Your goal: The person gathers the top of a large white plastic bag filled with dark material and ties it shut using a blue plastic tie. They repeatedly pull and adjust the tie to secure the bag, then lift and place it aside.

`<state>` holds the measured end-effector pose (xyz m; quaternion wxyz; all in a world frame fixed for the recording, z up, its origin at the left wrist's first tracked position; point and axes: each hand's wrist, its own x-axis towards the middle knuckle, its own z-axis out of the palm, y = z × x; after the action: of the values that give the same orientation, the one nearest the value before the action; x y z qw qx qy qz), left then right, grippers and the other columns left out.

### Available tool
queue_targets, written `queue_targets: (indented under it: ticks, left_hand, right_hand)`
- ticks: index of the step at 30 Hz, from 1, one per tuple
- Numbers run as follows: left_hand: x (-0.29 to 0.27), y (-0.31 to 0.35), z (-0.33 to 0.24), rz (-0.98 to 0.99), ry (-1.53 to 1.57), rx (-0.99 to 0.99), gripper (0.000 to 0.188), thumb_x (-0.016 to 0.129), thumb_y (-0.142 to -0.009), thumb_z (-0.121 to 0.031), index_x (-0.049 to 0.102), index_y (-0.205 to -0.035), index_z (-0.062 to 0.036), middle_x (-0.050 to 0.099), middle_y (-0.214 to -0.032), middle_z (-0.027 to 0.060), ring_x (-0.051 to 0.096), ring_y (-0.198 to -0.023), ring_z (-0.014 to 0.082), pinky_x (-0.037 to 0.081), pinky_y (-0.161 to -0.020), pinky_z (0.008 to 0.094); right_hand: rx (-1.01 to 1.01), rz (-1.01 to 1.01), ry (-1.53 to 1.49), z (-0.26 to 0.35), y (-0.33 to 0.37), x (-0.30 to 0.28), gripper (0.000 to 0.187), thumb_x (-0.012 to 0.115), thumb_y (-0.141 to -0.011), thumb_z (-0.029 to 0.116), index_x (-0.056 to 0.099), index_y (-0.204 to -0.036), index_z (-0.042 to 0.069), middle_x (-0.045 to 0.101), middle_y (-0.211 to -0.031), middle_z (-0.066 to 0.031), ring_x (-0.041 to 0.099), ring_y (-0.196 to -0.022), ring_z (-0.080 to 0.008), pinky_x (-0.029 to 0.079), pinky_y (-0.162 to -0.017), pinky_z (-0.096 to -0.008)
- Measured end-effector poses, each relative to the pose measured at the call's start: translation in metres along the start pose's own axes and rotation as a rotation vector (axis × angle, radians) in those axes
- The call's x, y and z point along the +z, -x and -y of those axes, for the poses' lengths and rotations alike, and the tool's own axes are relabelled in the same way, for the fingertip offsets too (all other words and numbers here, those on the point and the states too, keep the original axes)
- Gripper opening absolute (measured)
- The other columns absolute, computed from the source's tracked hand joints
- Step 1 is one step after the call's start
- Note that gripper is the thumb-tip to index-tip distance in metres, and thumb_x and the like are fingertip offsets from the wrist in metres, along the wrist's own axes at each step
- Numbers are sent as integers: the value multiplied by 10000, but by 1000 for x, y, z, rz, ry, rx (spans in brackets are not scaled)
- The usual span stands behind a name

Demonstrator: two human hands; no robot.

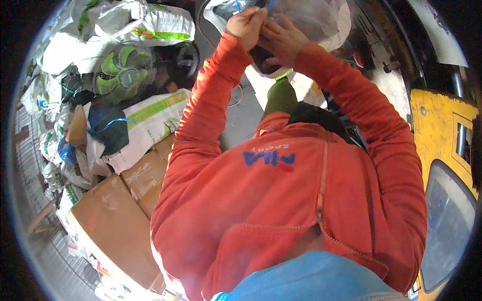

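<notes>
1. Through the head view I have the left hand at 12 o'clock, near the top edge. Its fingers are curled in and drawn together in a pinch; I cannot tell what, if anything, sits between the tips.
2. The right hand is just beside it, between 12 and 1 o'clock. I see its fingers bent and pointing at the left fingertips; I cannot tell whether they have hold of anything.
3. I find the whitish translucent plastic bag at 12 to 1 o'clock, around and behind both hands, its upper part cut off by my frame. A thin blue strip shows at the left hand.
4. Both red sleeves reach up from the jacket in the middle of my view. An olive-green leg covering shows at 1 o'clock, between the forearms, by the grey floor.
5. At 10 o'clock I have a fan with green blades; white sacks with green bands lie around it, at 10 and 11.
6. Brown cardboard boxes are at 8 o'clock, a yellow panel at 3, and blue cloth at 5.
</notes>
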<state>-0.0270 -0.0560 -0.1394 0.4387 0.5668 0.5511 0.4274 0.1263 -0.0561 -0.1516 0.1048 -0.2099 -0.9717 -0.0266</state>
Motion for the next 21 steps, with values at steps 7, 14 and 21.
queue_targets:
  ticks: [7, 14, 21]
  left_hand:
    - [20, 3, 29, -73, -458, 271, 260, 470, -820, -253, 539, -705, -30, 551, -643, 108, 526, -628, 266, 414, -575, 331]
    - [24, 7, 19, 33, -900, 396, 253, 483, -787, -256, 539, -624, -71, 566, -613, 105, 547, -630, 320, 404, -611, 414]
    - [14, 18, 24, 129, -1019, 486, 159, 510, -728, -213, 559, -625, -104, 568, -644, 93, 540, -662, 286, 381, -682, 395]
  right_hand:
    - [108, -71, -253, 19, 61, 2, 238, 614, -679, 253, 586, -853, 93, 534, -913, -69, 507, -884, -251, 410, -764, -365]
    - [344, -113, -508, 36, 53, 48, 191, 553, -755, 254, 561, -682, 77, 554, -651, -103, 539, -574, -287, 423, -518, -397]
    - [327, -248, -517, 38, 37, 24, 241, 524, -768, 228, 529, -583, 73, 526, -578, -129, 512, -491, -307, 407, -449, -391]
